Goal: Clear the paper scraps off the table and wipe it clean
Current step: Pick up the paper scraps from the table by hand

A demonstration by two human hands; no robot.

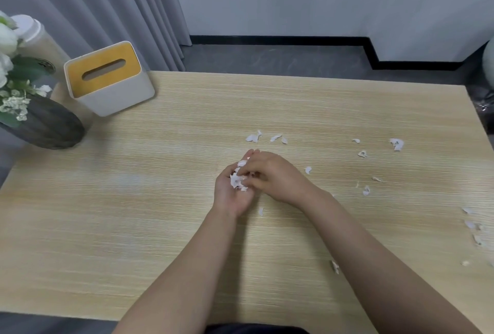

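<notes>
My left hand (pixel 230 194) is palm-up over the middle of the light wooden table (pixel 133 200), cupped round a small pile of white paper scraps (pixel 238 180). My right hand (pixel 275 176) lies across it from the right, its fingertips curled down onto the pile in the palm. More white scraps lie loose on the table: a few just beyond the hands (pixel 254 137), several scattered to the right (pixel 396 143), some at the far right edge (pixel 470 225), and single bits close to my arms (pixel 260 210).
A white tissue box with a yellow slotted lid (pixel 109 78) stands at the back left. Beside it are a dark vase of white flowers (pixel 45 125) and a pale lidded tumbler (pixel 40 39). Grey curtain and floor lie behind the table.
</notes>
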